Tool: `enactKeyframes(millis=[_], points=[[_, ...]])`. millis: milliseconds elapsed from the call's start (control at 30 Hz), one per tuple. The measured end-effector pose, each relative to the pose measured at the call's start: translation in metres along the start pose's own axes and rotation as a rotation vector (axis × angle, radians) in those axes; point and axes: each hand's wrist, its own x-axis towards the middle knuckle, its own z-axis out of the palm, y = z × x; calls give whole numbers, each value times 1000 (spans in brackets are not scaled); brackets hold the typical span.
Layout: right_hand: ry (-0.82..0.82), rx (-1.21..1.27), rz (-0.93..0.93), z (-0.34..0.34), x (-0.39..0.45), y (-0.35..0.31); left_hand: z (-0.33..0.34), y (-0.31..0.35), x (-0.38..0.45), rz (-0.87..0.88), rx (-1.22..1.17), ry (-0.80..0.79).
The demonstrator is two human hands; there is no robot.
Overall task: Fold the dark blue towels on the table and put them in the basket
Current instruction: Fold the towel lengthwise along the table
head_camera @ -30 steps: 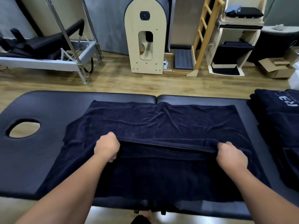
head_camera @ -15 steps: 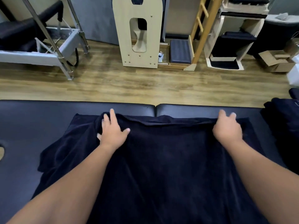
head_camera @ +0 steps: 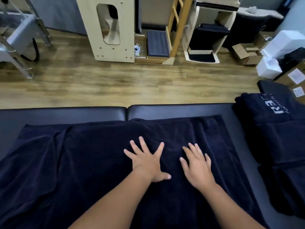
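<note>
A dark blue towel (head_camera: 92,156) lies folded over on itself across the black padded table (head_camera: 173,111), its far edge close to the table's far side. My left hand (head_camera: 146,161) lies flat on the middle of the towel with fingers spread. My right hand (head_camera: 197,166) rests flat on the towel just to the right of it, fingers straight. Neither hand holds anything. A pile of dark blue towels (head_camera: 272,129) with white lettering sits at the table's right end. No basket is in view.
Beyond the table is wood floor (head_camera: 132,83). A wooden exercise frame (head_camera: 112,28) and ladder (head_camera: 176,30) stand at the far side, a white shelf unit (head_camera: 209,33) beside them, a metal frame (head_camera: 18,43) at far left, and boxes (head_camera: 272,55) at far right.
My hands carried the near edge of the towel to the far edge, let go, and now lie flat together at the towel's middle. The view has tilted down.
</note>
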Motion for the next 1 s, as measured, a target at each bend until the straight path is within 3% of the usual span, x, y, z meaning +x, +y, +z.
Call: enactKeyframes(millis=[133,267,433,533,600,700,867,1000], points=[[168,286,88,-31,27,43,-22,42,15,15,46,18],[292,229,216,-62,66,72,-42,69,41,17,56,-137],[132,291,482,-83,114,91,-46,81,51,-32,78,-180],[70,408,474,-84,133,96,-45,80,51,-37,88,-173],[158,447,463,-91,141,103,-44,81,52,-40,87,-168],[426,490,495,-99,151,123,-44,83,52,-53,95,-157],[180,429,515,-90,151,126,-44,87,51,-83,105,-169],[100,320,497,-88,146,116,-48,89,52,-93,92,-192]])
